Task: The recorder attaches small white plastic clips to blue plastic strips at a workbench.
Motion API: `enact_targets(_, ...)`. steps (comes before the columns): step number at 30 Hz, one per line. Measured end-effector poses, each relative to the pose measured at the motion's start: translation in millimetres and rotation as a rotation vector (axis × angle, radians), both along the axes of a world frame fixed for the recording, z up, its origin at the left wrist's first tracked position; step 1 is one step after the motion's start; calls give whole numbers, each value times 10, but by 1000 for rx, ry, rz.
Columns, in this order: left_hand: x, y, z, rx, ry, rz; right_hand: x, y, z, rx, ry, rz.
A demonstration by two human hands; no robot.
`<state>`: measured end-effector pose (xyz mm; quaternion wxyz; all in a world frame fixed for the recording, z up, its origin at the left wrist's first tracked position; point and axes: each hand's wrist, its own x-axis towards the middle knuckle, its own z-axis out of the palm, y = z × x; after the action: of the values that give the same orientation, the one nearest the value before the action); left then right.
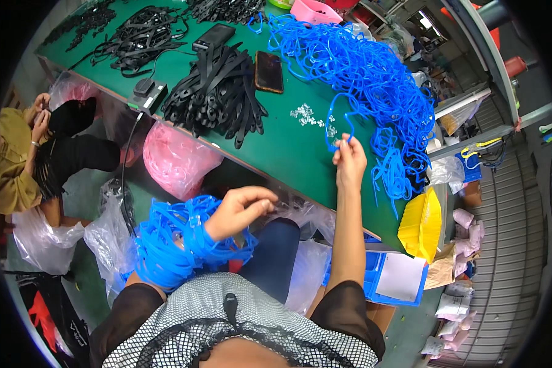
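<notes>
My right hand (351, 161) is raised over the green table, its fingertips pinching a thin blue strap (329, 126) that curves up in an open loop. Many blue straps (172, 242) are looped in a thick bundle round my left forearm. My left hand (242, 211) sticks out of that bundle near the table's front edge, fingers loosely extended and nothing visible in them. Small clear plastic pieces (306, 115) lie scattered just beyond my right hand. A large tangled heap of blue straps (362, 67) spreads along the table's right side, with a smaller cluster (392, 168) nearer me.
Black straps (218, 92) lie piled on the green table (294, 153), beside a phone (268, 72). A yellow bin (422, 225) stands at the right edge. A pink-filled bag (175, 159) sits below the table. At left, another person (18, 159) sits working.
</notes>
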<state>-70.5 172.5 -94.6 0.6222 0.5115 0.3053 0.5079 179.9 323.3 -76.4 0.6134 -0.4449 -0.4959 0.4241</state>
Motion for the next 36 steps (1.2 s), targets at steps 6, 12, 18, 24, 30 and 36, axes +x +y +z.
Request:
enact_targets(6,84,100,54,-128,-192,-24,-309,-1296,-113,-45,-2,160)
enact_targets(12,113,-8,228,-291,-489,-84,-468,-2032,-262,-89,-169,295)
enact_targets(18,207,-303,304,-187,-180,-172,-380,-2137,59,-14,-54,306)
enact_targets(24,282,-492,256,-173,-63,-330,-437,-2282,157,-176,-130,134)
enact_targets(30,351,-541,227,-99,-30,-338,-377,-2458,2,14,-362,-5)
enact_targets(36,321,-643,189,-223,148,-371,-144,-2396,83,82,-525,323)
